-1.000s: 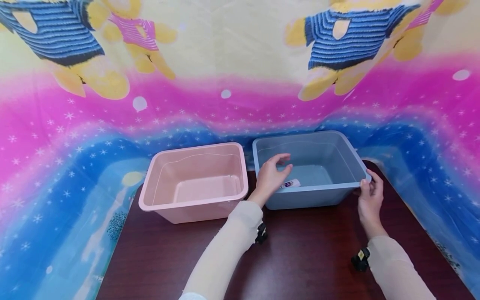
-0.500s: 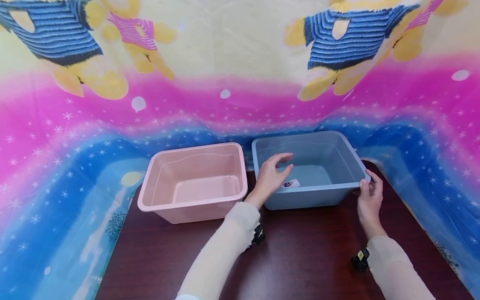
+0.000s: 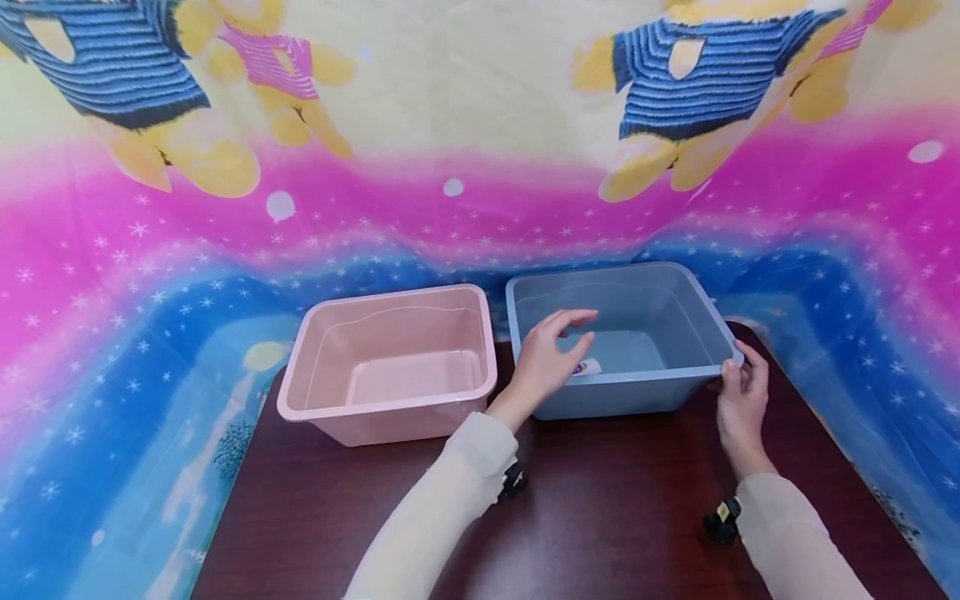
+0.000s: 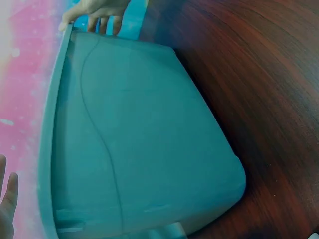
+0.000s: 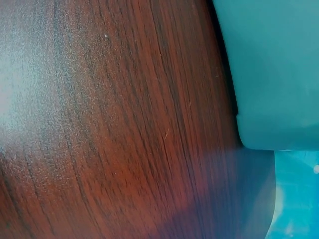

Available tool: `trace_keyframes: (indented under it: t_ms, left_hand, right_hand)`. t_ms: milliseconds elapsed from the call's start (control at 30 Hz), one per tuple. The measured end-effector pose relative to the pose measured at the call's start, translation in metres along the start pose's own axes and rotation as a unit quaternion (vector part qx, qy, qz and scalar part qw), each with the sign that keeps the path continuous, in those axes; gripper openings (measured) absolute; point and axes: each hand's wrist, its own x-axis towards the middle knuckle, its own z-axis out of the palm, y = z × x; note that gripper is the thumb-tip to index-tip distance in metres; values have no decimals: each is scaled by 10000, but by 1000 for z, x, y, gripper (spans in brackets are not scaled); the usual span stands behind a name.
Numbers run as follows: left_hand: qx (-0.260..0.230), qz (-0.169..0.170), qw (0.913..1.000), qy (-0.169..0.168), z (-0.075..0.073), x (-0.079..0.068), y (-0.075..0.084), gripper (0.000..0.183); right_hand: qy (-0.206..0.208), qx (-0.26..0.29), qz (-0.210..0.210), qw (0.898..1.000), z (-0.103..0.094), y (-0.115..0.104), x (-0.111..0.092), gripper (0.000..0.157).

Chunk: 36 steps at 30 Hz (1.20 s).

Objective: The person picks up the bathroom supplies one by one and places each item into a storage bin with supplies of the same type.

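Note:
A blue-grey plastic basin (image 3: 622, 396) stands on the right of the table. At its front right corner my right hand (image 3: 742, 404) grips the rim, thumb in front; the left wrist view shows this right hand (image 4: 105, 9) at the far end of the basin wall (image 4: 134, 124). My left hand (image 3: 546, 358) hovers over the basin's front left rim, fingers bent loosely and thumb apart, nothing between them. Just beyond it, inside the basin, a small white item with a printed label (image 3: 589, 367) lies partly hidden by that hand and the front wall.
To the left, a pink plastic basin (image 3: 386, 425) with nothing visible inside stands close to the blue-grey one. Both rest on a dark reddish wooden table (image 3: 600, 500). Behind and around hangs a colourful cloth (image 3: 420, 192) printed with bears and snowflakes.
My left hand has shifted slightly to the right and covers more of the white labelled item. The right hand keeps its hold on the basin rim, and both basins stay put.

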Motion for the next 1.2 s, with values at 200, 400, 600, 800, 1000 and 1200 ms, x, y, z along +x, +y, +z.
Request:
trace_keyframes:
  t_ms: [200,400,600,800,1000,1200]
  left_hand:
    - [-17,233,9997,91,-4,-4,8,31]
    - [-66,370,9992,109,-8,-10,14,31]
    - [-196,481,9985,147,-10,-15,18,30]
    - [-157,628,9979,72,-16,-22,22,30]
    - [-54,900,9959,31,-24,-28,29,29]
    - [-50,1062,9943,45,-31,-35,33,25]
  right_hand:
    - [-33,32,-23,10000,-1,-1,0,39]
    - [15,174,-45,9998,-5,10,7,39]
    - [65,273,-30,9996,-6,14,9,39]
    - [77,188,-20,9998,-7,16,9,40]
    - [72,156,-47,9998,-7,17,9,39]
    - [98,103,-41,9999,-7,18,8,40]
